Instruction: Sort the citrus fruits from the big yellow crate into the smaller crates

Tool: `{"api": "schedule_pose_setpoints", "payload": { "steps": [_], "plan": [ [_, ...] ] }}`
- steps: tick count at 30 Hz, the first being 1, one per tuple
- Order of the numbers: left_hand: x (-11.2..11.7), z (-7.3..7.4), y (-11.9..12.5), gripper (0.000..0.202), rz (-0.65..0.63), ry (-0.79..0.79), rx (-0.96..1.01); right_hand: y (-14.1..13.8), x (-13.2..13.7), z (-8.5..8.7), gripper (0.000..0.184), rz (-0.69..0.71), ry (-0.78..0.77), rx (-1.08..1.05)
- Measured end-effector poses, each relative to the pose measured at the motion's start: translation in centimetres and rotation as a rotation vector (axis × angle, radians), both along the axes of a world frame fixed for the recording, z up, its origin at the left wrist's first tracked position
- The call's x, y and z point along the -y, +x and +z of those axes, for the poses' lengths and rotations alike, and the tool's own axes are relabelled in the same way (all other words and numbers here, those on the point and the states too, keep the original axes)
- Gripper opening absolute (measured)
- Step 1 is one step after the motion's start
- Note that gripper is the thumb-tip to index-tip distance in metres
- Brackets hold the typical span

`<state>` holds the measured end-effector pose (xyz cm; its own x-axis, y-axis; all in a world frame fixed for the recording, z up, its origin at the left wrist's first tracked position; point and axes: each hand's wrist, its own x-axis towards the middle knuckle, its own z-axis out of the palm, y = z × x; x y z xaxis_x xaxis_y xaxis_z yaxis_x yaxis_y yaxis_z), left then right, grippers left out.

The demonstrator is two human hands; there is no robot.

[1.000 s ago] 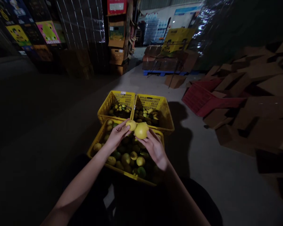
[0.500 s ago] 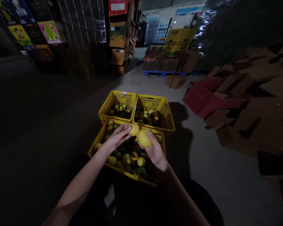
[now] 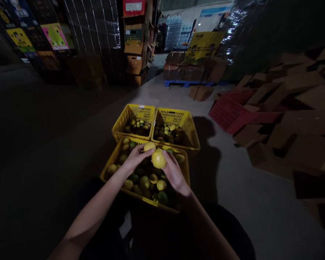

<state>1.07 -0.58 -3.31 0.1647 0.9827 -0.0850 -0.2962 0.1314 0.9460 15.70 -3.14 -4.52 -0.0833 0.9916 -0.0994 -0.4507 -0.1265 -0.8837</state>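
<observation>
My left hand [image 3: 134, 161] pinches a small yellow citrus fruit [image 3: 149, 146] with its fingertips. My right hand [image 3: 174, 175] is closed round a larger yellow fruit [image 3: 159, 159], and the two fruits touch. Both hands hover over the near yellow crate [image 3: 111, 162], which holds several yellow and green fruits. Behind it stand two more yellow crates side by side, the left crate [image 3: 130, 115] and the right crate [image 3: 191, 126], each with several fruits at the bottom.
A red crate [image 3: 227, 113] lies tilted on the concrete floor at the right, among flattened cardboard boxes [image 3: 300, 108]. A blue pallet with boxes [image 3: 189, 72] stands at the back. Stacked cartons [image 3: 134, 43] and wrapped goods rise at the back left.
Both hands have sunk a little toward the near crate with their fruits. The larger fruit in my right hand has come lower and slightly left, under the smaller one.
</observation>
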Motion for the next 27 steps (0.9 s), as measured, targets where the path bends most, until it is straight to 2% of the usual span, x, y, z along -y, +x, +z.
{"api": "schedule_pose_setpoints", "payload": {
  "steps": [5,7,11,13,18,20,22,25,27],
  "plan": [
    [-0.1,0.1,-0.2,0.042,-0.037,0.035,-0.054,-0.3,0.5,-0.2,0.04,0.03,0.072,0.135],
    [-0.1,0.3,-0.5,0.045,-0.023,0.121,-0.106,-0.1,0.2,-0.3,0.042,-0.03,0.127,0.203],
    [-0.1,0.2,-1.2,0.055,-0.028,0.369,-0.255,0.8,-0.5,-0.4,0.047,-0.236,0.401,0.551],
    [0.0,0.1,-1.3,0.055,-0.021,0.454,-0.307,1.1,-0.6,-0.4,0.049,-0.287,0.513,0.664],
    [0.3,0.5,-1.4,0.054,-0.039,0.486,-0.299,1.2,-0.5,-0.2,0.049,-0.309,0.58,0.668],
    [0.4,1.0,-1.4,0.055,-0.078,0.417,-0.243,1.2,-0.4,0.3,0.047,-0.282,0.555,0.623],
    [0.5,1.3,-1.3,0.05,-0.107,0.247,-0.163,1.1,-0.2,0.7,0.046,-0.216,0.458,0.513],
    [0.3,1.2,-1.3,0.036,-0.14,-0.109,-0.029,1.0,0.1,1.3,0.043,-0.041,0.178,0.202],
    [0.0,0.8,-1.2,0.036,-0.172,-0.285,0.033,0.9,0.1,1.4,0.039,0.091,0.003,0.026]
  ]
}}
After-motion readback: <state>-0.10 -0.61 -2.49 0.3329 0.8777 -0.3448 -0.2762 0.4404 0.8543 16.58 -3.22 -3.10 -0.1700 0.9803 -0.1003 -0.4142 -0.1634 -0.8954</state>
